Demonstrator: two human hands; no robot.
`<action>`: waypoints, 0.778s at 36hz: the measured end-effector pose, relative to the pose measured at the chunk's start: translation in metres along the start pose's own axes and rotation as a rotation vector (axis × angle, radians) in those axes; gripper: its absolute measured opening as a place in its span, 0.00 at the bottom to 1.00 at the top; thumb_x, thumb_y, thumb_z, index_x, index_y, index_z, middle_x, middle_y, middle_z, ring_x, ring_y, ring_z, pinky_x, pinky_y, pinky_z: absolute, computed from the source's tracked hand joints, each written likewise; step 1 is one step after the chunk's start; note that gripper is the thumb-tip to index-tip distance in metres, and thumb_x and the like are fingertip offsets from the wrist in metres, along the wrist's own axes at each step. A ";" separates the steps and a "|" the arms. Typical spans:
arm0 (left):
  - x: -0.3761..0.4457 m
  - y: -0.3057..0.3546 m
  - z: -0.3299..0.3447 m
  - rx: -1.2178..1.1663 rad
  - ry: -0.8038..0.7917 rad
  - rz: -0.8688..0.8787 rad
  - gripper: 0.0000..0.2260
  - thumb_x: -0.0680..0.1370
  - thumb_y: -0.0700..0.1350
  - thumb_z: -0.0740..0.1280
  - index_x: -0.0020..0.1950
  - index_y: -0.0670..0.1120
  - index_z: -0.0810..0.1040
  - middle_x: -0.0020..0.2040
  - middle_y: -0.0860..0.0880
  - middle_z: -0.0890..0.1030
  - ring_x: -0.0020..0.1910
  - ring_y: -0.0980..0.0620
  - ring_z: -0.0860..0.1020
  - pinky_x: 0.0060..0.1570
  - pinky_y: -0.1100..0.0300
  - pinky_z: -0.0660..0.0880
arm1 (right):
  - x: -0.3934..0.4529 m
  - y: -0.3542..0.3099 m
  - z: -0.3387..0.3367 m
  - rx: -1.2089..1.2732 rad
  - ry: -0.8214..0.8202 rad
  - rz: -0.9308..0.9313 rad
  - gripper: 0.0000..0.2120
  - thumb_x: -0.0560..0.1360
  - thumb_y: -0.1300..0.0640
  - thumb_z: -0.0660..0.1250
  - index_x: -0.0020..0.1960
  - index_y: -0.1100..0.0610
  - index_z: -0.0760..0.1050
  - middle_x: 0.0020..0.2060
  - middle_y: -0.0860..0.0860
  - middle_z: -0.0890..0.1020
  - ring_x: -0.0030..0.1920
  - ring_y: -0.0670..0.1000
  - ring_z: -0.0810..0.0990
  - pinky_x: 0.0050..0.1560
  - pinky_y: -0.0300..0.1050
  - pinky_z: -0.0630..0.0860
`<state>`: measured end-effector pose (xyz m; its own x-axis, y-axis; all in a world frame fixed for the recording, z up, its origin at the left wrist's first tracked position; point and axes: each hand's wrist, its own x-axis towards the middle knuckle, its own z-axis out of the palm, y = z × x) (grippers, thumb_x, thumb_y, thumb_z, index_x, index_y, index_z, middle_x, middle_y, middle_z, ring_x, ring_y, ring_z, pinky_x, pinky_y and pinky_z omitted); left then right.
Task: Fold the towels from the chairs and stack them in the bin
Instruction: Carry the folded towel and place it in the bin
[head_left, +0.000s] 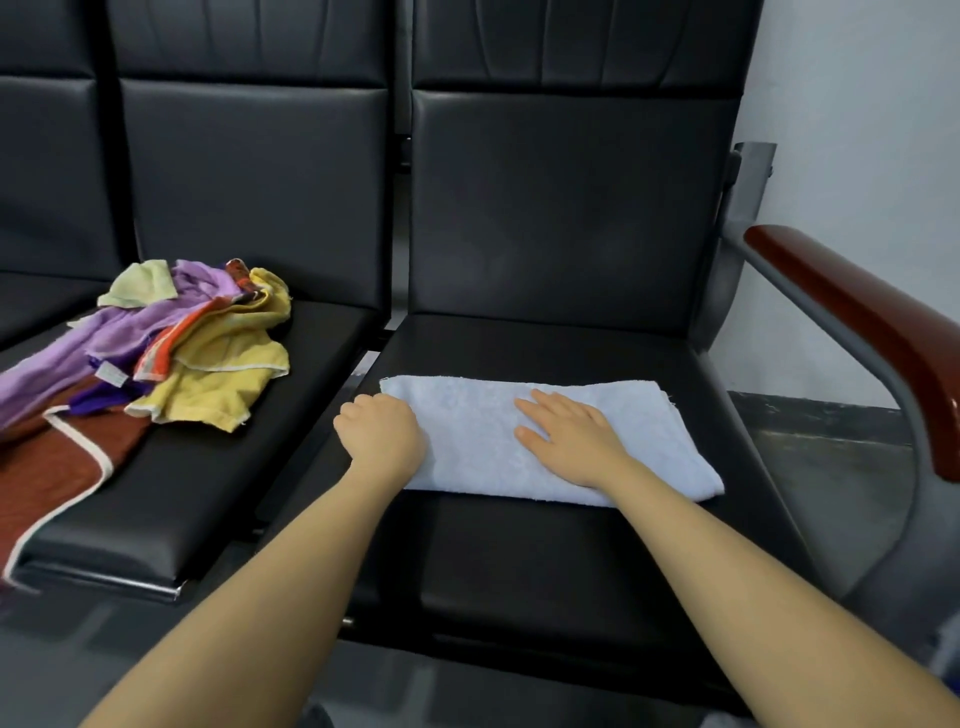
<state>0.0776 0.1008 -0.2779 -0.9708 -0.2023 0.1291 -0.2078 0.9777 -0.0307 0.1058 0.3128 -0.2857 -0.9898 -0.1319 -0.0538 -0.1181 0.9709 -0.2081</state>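
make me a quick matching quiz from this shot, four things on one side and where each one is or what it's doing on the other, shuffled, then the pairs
Things:
1. left hand
2. right hand
3. pale blue towel
4. yellow towel

Places or states:
A. in the unfolded pile on the next seat
B. fingers curled at the towel's left end
C. folded flat on the right-hand seat
D. pressed flat on the towel, fingers straight

Pairs: 1-B, 2-D, 3-C, 4-A

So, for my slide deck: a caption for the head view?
Left hand grips the pale blue towel's end, right hand flat on it, on a black chair seat.
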 end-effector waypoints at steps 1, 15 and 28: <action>-0.003 0.000 -0.001 0.008 0.008 0.021 0.11 0.80 0.43 0.57 0.58 0.40 0.72 0.58 0.43 0.75 0.56 0.46 0.74 0.50 0.59 0.67 | -0.002 0.000 0.000 -0.002 -0.002 0.005 0.25 0.82 0.41 0.46 0.77 0.43 0.50 0.78 0.43 0.49 0.77 0.46 0.47 0.75 0.47 0.45; -0.022 -0.010 -0.027 -0.156 0.395 0.334 0.21 0.66 0.32 0.71 0.58 0.40 0.73 0.27 0.49 0.66 0.20 0.56 0.52 0.24 0.64 0.46 | -0.019 -0.035 0.007 -0.036 -0.019 0.061 0.27 0.81 0.39 0.44 0.78 0.45 0.50 0.78 0.47 0.50 0.77 0.50 0.48 0.75 0.51 0.46; -0.040 0.038 -0.073 -0.582 0.253 0.384 0.10 0.78 0.40 0.57 0.59 0.45 0.66 0.43 0.45 0.77 0.42 0.43 0.74 0.35 0.56 0.66 | -0.022 -0.048 -0.008 0.379 0.127 0.161 0.17 0.79 0.48 0.56 0.66 0.48 0.71 0.62 0.50 0.75 0.62 0.55 0.73 0.62 0.50 0.68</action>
<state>0.1178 0.1501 -0.2121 -0.8902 0.1104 0.4420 0.3065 0.8630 0.4017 0.1323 0.2702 -0.2668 -0.9980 0.0639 0.0004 0.0530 0.8317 -0.5526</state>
